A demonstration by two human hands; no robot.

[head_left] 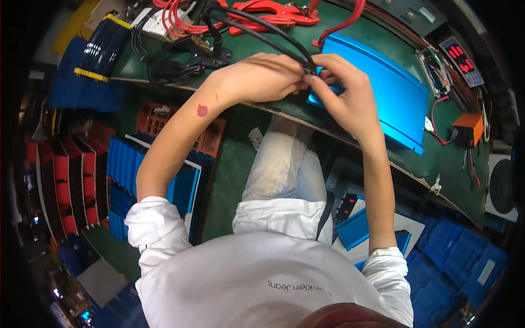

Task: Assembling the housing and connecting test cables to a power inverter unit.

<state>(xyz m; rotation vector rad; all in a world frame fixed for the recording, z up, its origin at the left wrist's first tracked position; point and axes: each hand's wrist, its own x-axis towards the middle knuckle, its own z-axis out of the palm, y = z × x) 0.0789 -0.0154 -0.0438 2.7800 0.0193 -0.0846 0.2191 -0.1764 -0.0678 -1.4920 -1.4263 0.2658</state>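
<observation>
Black cable runs down from the far side of the green bench, and both hands meet at its near end. My left hand is closed with its fingertips pinching the cable. My right hand pinches the same spot between thumb and forefinger, close against the left. The fingers hide the exact end of the cable. Just beyond and to the right of my right hand lies a bright blue metal case, flat on the bench and partly covered by that hand.
Red clamps, red cable loops and a black clamp crowd the far left. At right are a red-digit meter and an orange box. The bench edge crosses before me; blue panels stand at lower left.
</observation>
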